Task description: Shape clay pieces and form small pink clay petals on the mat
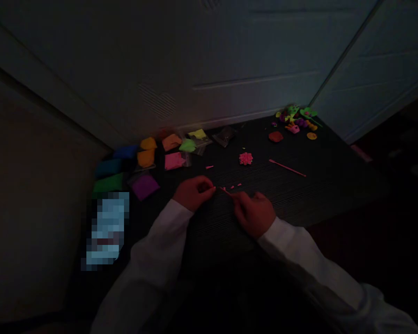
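While the left hand (195, 191) is closed in a pinch of thumb and forefinger, apparently on a tiny pale bit (214, 188), the right hand (254, 211) grips a thin stick (227, 191); the stick points toward the left hand, its tip just short of the pinch. Pink crumbs (232, 187) lie on the table (212, 227), just beyond the gap between the hands; a pink rosette (245, 158) rests farther out, ahead of the right hand; a second stick (287, 168) lies beyond and to the right of that hand; packets (175, 160) stand ahead of and to the left of the left hand.

Judged by its look, the bit is very light, soft and easily dented, perhaps a little tacky; it is best taken at its edge, between fingertip pads, with slight pressure; the stick seems light and fairly stiff, best held near its tip for control.

No brand, label or other writing can be read; the packets are too dim to tell, and the bright panel (107, 227) left of the left hand is pixelated.
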`<state>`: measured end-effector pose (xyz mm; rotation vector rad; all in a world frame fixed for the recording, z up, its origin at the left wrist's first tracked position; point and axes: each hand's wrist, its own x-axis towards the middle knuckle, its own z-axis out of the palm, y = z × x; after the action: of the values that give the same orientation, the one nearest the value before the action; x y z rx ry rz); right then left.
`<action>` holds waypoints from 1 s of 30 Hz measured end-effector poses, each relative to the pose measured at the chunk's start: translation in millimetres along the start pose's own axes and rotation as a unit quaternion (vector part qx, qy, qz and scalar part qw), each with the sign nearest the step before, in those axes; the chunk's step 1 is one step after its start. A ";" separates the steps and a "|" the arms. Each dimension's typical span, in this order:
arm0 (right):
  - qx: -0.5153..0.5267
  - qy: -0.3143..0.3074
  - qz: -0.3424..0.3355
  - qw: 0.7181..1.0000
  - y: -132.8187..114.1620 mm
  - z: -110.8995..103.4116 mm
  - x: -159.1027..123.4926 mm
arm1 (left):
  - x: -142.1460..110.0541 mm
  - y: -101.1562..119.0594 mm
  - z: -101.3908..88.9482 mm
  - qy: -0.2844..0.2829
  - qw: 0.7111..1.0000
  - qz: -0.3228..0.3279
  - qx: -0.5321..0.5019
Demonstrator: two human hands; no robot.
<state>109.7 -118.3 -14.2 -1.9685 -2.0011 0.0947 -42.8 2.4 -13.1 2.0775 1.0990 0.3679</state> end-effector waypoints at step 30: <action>0.050 0.140 -0.051 0.988 49.0 -36.2 47.9 | 15.6 -16.5 0.1 0.070 0.834 -0.105 -0.538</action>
<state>167.3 -75.7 15.3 -1.7083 -1.8722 -0.0991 -43.2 20.7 -26.5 0.9260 0.8606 0.8093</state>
